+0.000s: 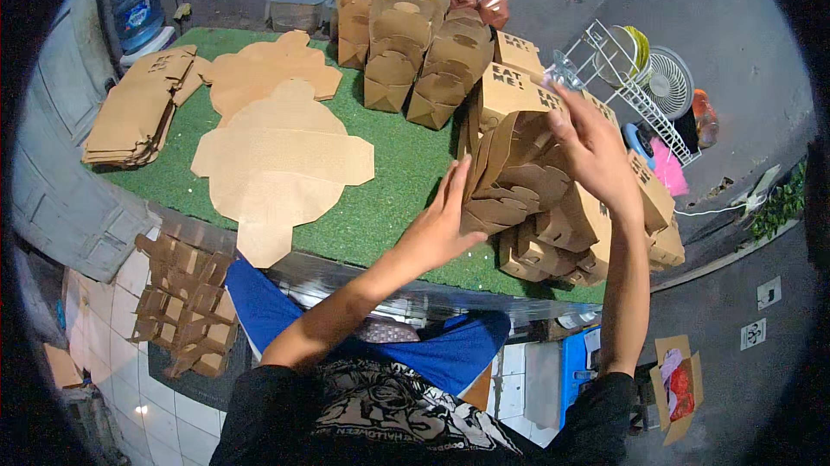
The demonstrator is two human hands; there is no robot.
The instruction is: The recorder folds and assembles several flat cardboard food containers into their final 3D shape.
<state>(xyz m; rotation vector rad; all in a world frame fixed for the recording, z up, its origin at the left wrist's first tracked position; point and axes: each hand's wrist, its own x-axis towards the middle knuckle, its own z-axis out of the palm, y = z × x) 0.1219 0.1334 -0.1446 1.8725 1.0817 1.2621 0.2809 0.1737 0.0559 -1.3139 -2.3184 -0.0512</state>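
A nested stack of brown cardboard boxes (519, 163) with scalloped flaps stands at the right of the green-covered table. My left hand (439, 226) has its fingers stretched along the stack's left side, thumb apart near its lower edge. On the upper right of the same stack lies my right hand (592, 142), fingers extended and thumb spread. Its fingertips are partly lost against the boxes behind. Folded boxes with dark printing (512, 90) rise behind the stack, and more folded boxes (575, 237) are piled to its right. A flat, unfolded cardboard blank (281, 163) lies left of my hands.
Another blank (259, 68) and a pile of flat cardboard (143, 107) lie at the table's left. Open box stacks (402, 42) stand at the back, near two bottles (494, 8). A dish rack (644, 94) stands far right. Cardboard pieces (186, 302) lie below, left.
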